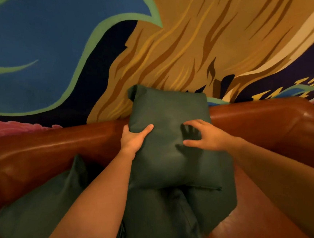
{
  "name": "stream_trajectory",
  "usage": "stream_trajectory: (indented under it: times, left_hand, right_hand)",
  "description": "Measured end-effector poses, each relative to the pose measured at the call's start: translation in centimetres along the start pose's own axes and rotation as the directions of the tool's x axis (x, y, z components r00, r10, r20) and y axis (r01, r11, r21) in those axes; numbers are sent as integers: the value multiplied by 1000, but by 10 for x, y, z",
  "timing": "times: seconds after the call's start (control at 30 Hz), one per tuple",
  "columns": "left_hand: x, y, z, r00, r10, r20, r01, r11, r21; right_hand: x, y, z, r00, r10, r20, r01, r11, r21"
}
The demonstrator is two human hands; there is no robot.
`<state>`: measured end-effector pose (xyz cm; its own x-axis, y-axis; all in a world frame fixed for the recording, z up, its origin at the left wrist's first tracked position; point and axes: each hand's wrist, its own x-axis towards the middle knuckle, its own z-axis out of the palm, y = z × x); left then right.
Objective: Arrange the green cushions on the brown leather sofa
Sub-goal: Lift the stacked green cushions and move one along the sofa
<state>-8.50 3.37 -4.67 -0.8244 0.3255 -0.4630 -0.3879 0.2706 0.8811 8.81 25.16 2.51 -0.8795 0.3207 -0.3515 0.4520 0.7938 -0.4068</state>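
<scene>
A dark green cushion point(168, 114) stands upright against the backrest of the brown leather sofa point(59, 144). My left hand point(133, 139) grips its left edge, thumb across the front. My right hand point(205, 135) hovers just in front of its face with fingers spread, casting a shadow on the fabric. Beneath it a second green cushion point(172, 216) lies on the seat. A third green cushion point(45, 200) leans at the lower left, partly hidden by my left forearm.
A wall mural point(193, 39) in blue, green and tan rises behind the sofa. The bare leather seat point(246, 221) shows at the lower right, and the backrest runs on to the right corner point(294, 118).
</scene>
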Motion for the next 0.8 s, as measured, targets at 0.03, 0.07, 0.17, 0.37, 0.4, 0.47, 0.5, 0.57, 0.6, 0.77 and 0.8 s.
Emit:
stream_trajectory:
  times: [0.03, 0.07, 0.17, 0.37, 0.4, 0.47, 0.5, 0.57, 0.6, 0.77, 0.8]
  left_hand:
    - [-6, 4, 4, 999, 43, -29, -43, 999, 2]
    - [-13, 8, 8, 995, 87, -52, -87, 996, 13]
    - [-37, 22, 19, 974, 209, -87, -202, 976, 86]
    - [-102, 73, 43, 875, 484, 10, -476, 857, 197]
    - [-114, 88, 46, 846, 532, 43, -527, 822, 216]
    - [-139, 122, 52, 767, 630, 120, -635, 721, 277]
    - [-152, 141, 54, 724, 669, 169, -683, 661, 311]
    - [-176, 179, 56, 662, 696, 278, -740, 548, 391]
    - [-186, 196, 56, 644, 692, 326, -749, 486, 450]
    - [-206, 214, 59, 671, 562, 483, -690, 237, 684]
    - [-205, 203, 62, 700, 510, 500, -659, 194, 727]
  right_hand:
    - [0, -3, -12, 1000, -4, -12, 4, 1000, -4]
    - [-1, -5, -23, 999, -18, -31, 17, 1000, -19]
    - [-8, -15, -56, 985, -100, -138, 92, 994, -59]
    - [-33, -21, -135, 870, -118, -478, 184, 979, 92]
    - [-40, -21, -149, 844, -96, -528, 199, 970, 141]
    - [-57, -19, -176, 803, -56, -594, 247, 937, 246]
    - [-67, -17, -187, 786, -32, -617, 286, 904, 317]
    - [-87, -10, -202, 770, 10, -638, 382, 794, 473]
    - [-96, -5, -205, 771, 27, -637, 413, 740, 531]
    - [-117, 24, -186, 769, 159, -619, 393, 647, 654]
    - [-117, 30, -176, 775, 217, -594, 323, 671, 667]
